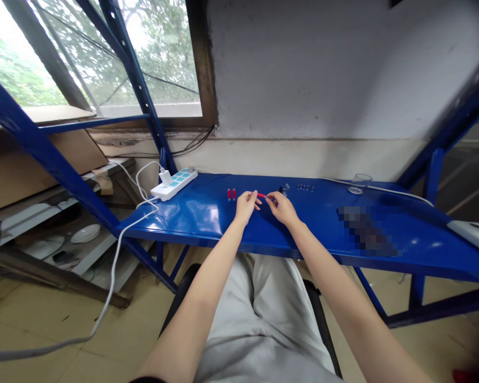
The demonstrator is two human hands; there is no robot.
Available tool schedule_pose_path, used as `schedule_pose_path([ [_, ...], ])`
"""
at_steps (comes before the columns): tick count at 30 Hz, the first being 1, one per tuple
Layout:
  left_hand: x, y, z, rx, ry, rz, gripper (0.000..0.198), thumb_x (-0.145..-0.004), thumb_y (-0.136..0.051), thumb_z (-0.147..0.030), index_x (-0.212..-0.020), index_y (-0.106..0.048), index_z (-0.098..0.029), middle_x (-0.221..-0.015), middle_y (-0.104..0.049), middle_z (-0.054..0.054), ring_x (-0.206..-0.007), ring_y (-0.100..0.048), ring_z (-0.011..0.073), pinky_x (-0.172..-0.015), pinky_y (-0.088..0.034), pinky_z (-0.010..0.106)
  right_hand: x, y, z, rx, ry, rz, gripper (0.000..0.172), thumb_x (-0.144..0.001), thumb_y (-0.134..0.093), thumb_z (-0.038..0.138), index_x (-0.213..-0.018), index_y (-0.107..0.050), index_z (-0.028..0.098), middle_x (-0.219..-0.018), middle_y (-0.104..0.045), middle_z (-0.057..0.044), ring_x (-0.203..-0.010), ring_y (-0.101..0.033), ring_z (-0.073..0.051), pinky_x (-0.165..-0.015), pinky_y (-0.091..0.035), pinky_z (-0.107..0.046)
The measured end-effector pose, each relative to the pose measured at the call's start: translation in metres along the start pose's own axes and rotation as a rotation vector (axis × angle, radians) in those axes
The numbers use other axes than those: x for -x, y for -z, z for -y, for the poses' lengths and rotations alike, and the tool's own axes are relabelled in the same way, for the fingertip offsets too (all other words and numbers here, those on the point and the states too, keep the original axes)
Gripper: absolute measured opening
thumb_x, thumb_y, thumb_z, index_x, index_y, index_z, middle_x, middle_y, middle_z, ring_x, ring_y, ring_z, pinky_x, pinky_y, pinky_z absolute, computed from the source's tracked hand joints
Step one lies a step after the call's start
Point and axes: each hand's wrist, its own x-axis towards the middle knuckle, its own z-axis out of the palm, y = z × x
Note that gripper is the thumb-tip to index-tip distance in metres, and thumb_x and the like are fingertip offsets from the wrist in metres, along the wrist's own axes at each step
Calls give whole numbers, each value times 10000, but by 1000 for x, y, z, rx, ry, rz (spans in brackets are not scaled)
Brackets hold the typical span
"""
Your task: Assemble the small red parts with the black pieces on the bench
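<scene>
My left hand (pixel 245 207) pinches a small red tube-like piece (pixel 261 195) above the blue table, its fingers around the left end. At the right end of that piece, my right hand (pixel 282 208) is closed in a pinch; what its fingertips hold is too small to make out. Left of my hands stand two small red pieces (pixel 231 194) with pale lower ends. Just behind my right hand are a small black part (pixel 280 189) and a few clear parts (pixel 286 188). Farther right, several tiny metallic parts (pixel 305 187) lie in rows.
A white power strip (pixel 174 184) with a plugged-in charger sits on the left of the blue table (pixel 191 215). Its cable (pixel 115 255) hangs off the left edge. To the right are a clear glass (pixel 360 184), a blurred dark object (pixel 367 231) and a white device (pixel 473 234).
</scene>
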Motion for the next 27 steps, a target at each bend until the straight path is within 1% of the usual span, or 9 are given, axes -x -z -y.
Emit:
schedule_pose_path([
  [4,-2,2,0,-5,-20,-162,287,-829,-474,-412,-768,-531,-137,-613,-590,-6,-391,-502,52,-441,-367,181,0,1,-1,40,20,-14,197,-840,-444,334,-883,-567,186,-857,-583,-63,-624,-510,-135,-615,-414,-268],
  [6,-3,2,-1,7,0,-197,278,-836,-466,-394,-768,-535,-134,-603,-580,-9,-384,-491,49,-437,-369,183,-1,2,-1,33,8,-49,188,-836,-451,329,-854,-567,182,-839,-576,-61,-632,-508,-136,-625,-416,-272],
  [8,-2,2,-2,13,27,-167,259,-828,-486,-374,-763,-541,-129,-604,-582,-6,-387,-488,48,-438,-372,185,-2,2,0,-8,-16,-102,194,-834,-453,335,-834,-566,176,-819,-571,-58,-632,-507,-134,-637,-421,-275],
  [10,0,1,-3,13,39,-97,239,-806,-526,-359,-765,-548,-125,-613,-590,0,-397,-493,50,-440,-376,185,-3,2,2,-84,-42,-140,209,-832,-457,349,-828,-567,171,-810,-571,-53,-632,-509,-128,-633,-426,-271],
  [12,1,0,-4,18,33,-17,235,-785,-557,-357,-775,-554,-123,-624,-597,5,-408,-505,54,-440,-377,185,-4,1,4,-170,-58,-131,224,-822,-472,369,-828,-573,169,-822,-576,-51,-637,-516,-123,-615,-428,-261],
  [15,2,-1,-3,42,21,70,245,-777,-565,-368,-781,-554,-123,-628,-593,3,-410,-511,55,-432,-373,182,-4,-2,4,-250,-67,-70,247,-795,-506,405,-809,-590,173,-824,-582,-46,-663,-526,-123,-613,-433,-255],
  [21,0,-1,-1,57,3,99,267,-791,-534,-404,-785,-553,-137,-580,-527,-33,-380,-467,39,-404,-356,176,-3,-6,4,-410,-167,54,287,-753,-546,443,-821,-593,168,-747,-622,-39,-653,-545,-134,-623,-444,-270],
  [24,-1,-1,2,68,-19,114,242,-794,-534,-385,-783,-553,-144,-581,-491,-43,-371,-441,31,-388,-336,175,-3,-6,6,-439,-153,89,294,-747,-551,448,-822,-589,166,-740,-625,-39,-638,-542,-133,-611,-438,-269],
  [27,0,-2,2,81,-29,135,205,-797,-533,-352,-807,-556,-148,-591,-473,-44,-365,-411,25,-366,-304,173,-2,-6,6,-406,-118,110,292,-757,-537,443,-833,-589,166,-725,-613,-31,-615,-522,-124,-588,-426,-259],
])
